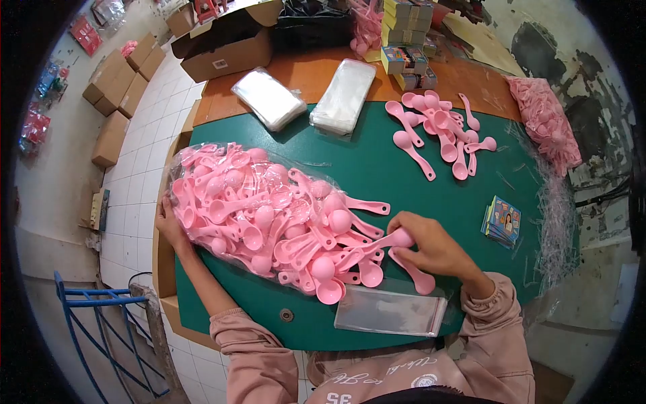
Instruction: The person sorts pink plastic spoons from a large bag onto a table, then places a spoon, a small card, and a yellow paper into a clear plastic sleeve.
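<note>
A large clear bag (pixel 202 172) full of pink plastic spoons lies on the green table top (pixel 377 168), with many spoons (pixel 282 222) spilling out of its open end. My left hand (pixel 168 225) rests against the bag's left side. My right hand (pixel 431 246) grips a pink spoon (pixel 377 246) at the mouth of the pile, and a second spoon (pixel 414 273) lies under its fingers. A small clear sleeve (pixel 390 311) lies flat just below that hand.
Several loose pink spoons (pixel 437 131) lie at the far right. A small stack of printed cards (pixel 503 221) sits right of my hand. Two stacks of clear sleeves (pixel 343 94) and small boxes (pixel 404 57) stand at the back. Cartons (pixel 225 47) and a blue rack (pixel 101 323) are at the left.
</note>
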Demonstrator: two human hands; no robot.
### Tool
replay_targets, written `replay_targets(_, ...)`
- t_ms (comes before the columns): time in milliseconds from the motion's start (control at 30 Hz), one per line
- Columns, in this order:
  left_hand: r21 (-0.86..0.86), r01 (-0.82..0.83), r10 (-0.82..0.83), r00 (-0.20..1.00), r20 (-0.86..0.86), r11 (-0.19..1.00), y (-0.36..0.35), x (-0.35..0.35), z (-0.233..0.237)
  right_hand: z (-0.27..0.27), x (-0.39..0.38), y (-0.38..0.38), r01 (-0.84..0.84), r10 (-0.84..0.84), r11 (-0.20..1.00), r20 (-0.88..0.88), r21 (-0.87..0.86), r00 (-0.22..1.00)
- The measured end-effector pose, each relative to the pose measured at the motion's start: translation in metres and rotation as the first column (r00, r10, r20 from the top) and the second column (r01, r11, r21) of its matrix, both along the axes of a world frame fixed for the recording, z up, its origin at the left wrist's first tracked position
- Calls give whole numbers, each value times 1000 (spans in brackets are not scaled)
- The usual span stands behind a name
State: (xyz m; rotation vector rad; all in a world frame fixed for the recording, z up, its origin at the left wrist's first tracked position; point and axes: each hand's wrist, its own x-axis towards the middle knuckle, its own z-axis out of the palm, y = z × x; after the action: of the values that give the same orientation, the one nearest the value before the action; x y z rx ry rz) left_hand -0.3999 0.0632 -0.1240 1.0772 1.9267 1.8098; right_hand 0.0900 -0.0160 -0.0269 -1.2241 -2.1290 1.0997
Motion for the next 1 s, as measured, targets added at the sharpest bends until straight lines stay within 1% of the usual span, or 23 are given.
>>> replay_targets(33,15,-2,2,1000,26,1000,0,0,0,1,4,3,-4,6,999,25,-45,1000)
replay_targets(100,11,-2,1,1000,9,1000,-1,1,1,3,6,7,12,-2,988,63,-156,998)
replay_targets(133,9,-2,2,1000,-7,1000,0,2,3,4,5,6,13,-3,988,63,-156,998)
replay_targets(167,9,-2,2,1000,-7,1000,0,1,1,4,1,4,-5,-4,999,207,40,978)
replay_targets(200,7,-3,3,1000,-6,1000,0,0,1,4,-4,2,-50,-32,972,343,230,939)
replay_targets(233,5,-3,3,1000,-6,1000,1,-2,0,2,-10,3,-50,-33,972,342,229,939)
replay_targets(300,4,-2,2,1000,5,1000,0,0,1,-4,-26,7,-122,14,948,344,295,939)
replay_targets(400,1,-3,3,1000,-1,1000,1,0,1,-12,-45,12,-139,19,947,381,290,925)
replay_targets(433,-2,-7,7,1000,-13,1000,1,-1,0,-15,-47,13,-141,40,960,378,243,925)
replay_targets(467,-1,-8,8,1000,-14,1000,1,-2,0,-16,-48,14,-142,41,959,378,244,925)
replay_targets(533,-16,-23,23,1000,-16,1000,1,-3,-1,-17,-47,14,-126,75,981,313,148,947)
replay_targets(567,-16,-24,24,1000,-15,1000,1,-2,-1,-16,-47,16,-127,76,981,314,148,946)
replay_targets(633,-16,-7,7,1000,-6,1000,1,-2,0,-13,-46,21,-177,199,980,329,-95,923)
replay_targets(667,-16,-7,7,1000,-5,1000,1,-4,-2,-16,-46,20,-177,199,980,329,-95,923)
replay_targets(733,-11,-13,12,999,-33,1000,2,-7,-4,-27,-45,17,-164,166,986,276,-30,947)
replay_targets(767,-11,-13,13,999,-32,1000,1,-6,-4,-24,-44,17,-165,167,986,276,-29,947)
replay_targets(833,-22,-25,24,999,-43,999,1,-3,-1,-12,-40,21,-148,171,974,124,-174,977)
replay_targets(867,-21,-24,23,999,-43,1000,2,-2,0,-2,-36,24,-147,169,974,125,-172,978)
replay_targets(933,-25,-24,23,998,-50,999,1,-1,1,15,-25,31,-191,224,933,79,-306,971)
replay_targets(967,-26,-25,24,999,-48,999,1,-1,0,14,-16,32,-242,240,933,-38,-268,970)
replay_targets(1000,-30,-20,19,999,-45,999,1,-2,0,14,-10,33,-242,241,932,-36,-269,970)
